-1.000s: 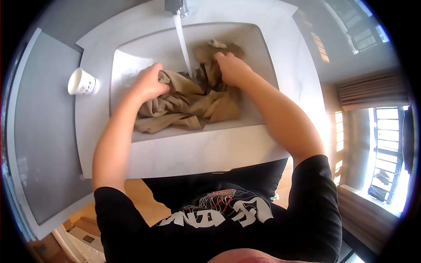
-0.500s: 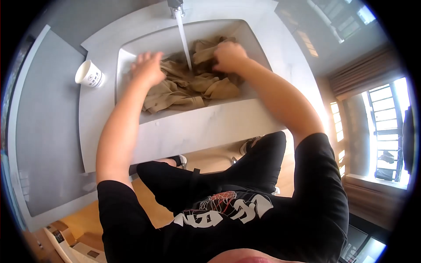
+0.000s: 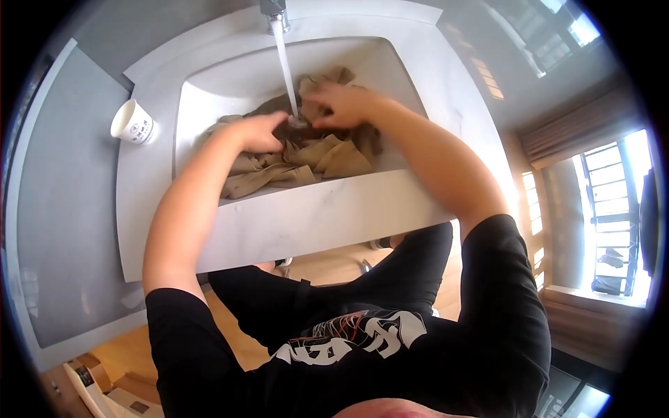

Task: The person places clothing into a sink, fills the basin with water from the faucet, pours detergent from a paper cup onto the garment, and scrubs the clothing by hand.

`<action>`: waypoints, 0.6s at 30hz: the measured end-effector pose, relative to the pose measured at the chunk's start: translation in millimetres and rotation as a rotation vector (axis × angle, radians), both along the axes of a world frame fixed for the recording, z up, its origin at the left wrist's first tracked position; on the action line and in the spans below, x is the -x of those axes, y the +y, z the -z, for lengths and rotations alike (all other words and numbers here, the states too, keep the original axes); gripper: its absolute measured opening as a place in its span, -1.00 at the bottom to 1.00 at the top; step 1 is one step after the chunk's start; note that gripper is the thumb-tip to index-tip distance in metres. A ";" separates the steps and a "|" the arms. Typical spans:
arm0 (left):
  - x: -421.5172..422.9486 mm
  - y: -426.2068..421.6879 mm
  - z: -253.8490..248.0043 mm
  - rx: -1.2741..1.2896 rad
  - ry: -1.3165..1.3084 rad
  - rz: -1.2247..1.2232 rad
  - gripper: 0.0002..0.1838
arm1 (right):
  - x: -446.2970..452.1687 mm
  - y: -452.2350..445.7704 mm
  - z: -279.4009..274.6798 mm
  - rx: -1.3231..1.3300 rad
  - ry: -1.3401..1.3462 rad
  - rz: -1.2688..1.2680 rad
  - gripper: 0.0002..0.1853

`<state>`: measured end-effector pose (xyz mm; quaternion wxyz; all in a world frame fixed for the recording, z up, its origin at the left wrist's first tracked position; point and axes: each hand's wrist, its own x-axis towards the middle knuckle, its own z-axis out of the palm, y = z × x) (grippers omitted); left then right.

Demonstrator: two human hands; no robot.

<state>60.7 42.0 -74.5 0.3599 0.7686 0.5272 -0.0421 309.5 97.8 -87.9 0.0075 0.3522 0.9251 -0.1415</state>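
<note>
A heap of wet, khaki-brown cloth lies crumpled in the white sink basin. Water from the faucet runs down in a stream onto it, between my two hands. My left hand rests over the left part of the cloth, its thumb and fingers apart beside the stream. On the other side, my right hand reaches across the upper part of the heap with thumb and fingers apart; its fingertips are blurred. Folds near the fingertips are partly hidden by the hands.
A white paper cup with dark print stands on the counter left of the basin. The pale marble-look counter has a raised front edge before my body. A grey panel is at the left, and a window at the far right.
Both hands have moved inward toward the water stream, the left one to the right and the right one to the left. The upper cloth has shifted, baring more basin at the top.
</note>
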 end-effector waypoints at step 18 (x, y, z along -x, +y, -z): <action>-6.9 -4.1 -19.1 -0.014 0.383 -0.120 -0.57 | 7.8 -12.0 -5.6 0.045 -0.222 0.023 -0.56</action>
